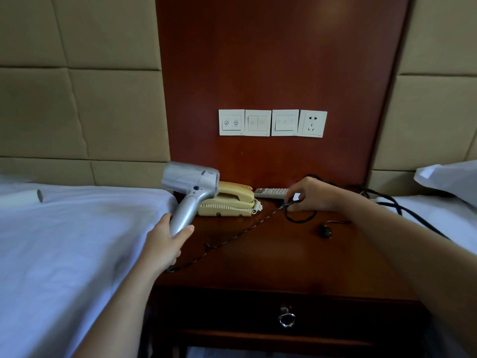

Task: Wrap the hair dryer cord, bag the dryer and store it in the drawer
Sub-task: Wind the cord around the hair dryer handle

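My left hand [165, 244] grips the handle of a silver hair dryer [192, 188], held upright above the left edge of the wooden nightstand [284, 259]. Its black cord [232, 237] runs taut from below that hand diagonally across the nightstand top to my right hand [312, 195], which pinches it. Past the pinch the cord loops on the wood and trails off over the right bed. The closed drawer [232, 311] with a metal ring pull [286, 319] is at the nightstand's front. I see no bag.
A yellow telephone [232, 201] and a remote control [271, 192] sit at the nightstand's back. A small black object [325, 231] lies near the cord. Wall switches and a socket [311, 124] are above. White beds flank both sides; a pillow [449, 179] lies right, a white roll [23, 198] left.
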Tool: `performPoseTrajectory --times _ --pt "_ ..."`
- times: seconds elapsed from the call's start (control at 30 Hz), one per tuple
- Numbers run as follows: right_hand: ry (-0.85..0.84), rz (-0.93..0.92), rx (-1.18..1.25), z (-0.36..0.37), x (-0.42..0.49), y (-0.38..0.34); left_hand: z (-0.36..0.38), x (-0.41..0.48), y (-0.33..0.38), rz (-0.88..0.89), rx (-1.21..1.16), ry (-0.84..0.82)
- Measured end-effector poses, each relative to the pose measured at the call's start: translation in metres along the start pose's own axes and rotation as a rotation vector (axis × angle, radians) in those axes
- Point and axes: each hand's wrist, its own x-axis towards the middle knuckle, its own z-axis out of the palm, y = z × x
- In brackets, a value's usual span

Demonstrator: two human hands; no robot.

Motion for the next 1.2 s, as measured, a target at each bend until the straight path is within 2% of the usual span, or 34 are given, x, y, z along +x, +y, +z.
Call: performPoseTrajectory --times 0.1,0.17,0.3,0.5,0.63,0.83,0.97,1.07,1.2 --pt "-0.106 -0.055 0.031 -0.013 0.002 -0.02 0.001 -0.003 0.0 -0.044 -0.037 -0.096" --pt "-0.106 -0.092 -0.011 -0.025 0.004 -0.033 0.006 -0.005 0.002 -0.077 -0.026 -0.159" --pt "0.095 -0.16 -0.147 -0.038 0.014 -0.053 0.018 -0.008 0.011 -0.088 0.073 -0.208" --pt "0.26 -0.091 -0.263 -0.033 0.02 -0.063 0.032 -0.021 0.032 -0.164 0.085 -0.311" --pt "0.345 -0.12 -0.308 -0.021 0.022 -0.072 0.035 -0.03 0.039 -0.115 0.173 -0.413" --pt "0.437 -0.207 -0.187 -0.006 0.031 -0.092 0.052 -0.031 0.038 0.043 0.341 -0.384" --pt "0.342 -0.235 -0.058 -0.011 0.031 -0.093 0.049 -0.027 0.034 0.04 0.335 -0.327" --pt "0.303 -0.166 0.045 -0.021 0.028 -0.078 0.043 -0.025 0.032 0.018 0.303 -0.289" --pt "0.253 0.022 0.182 -0.02 0.023 -0.05 0.037 -0.02 0.029 -0.047 0.155 -0.277"
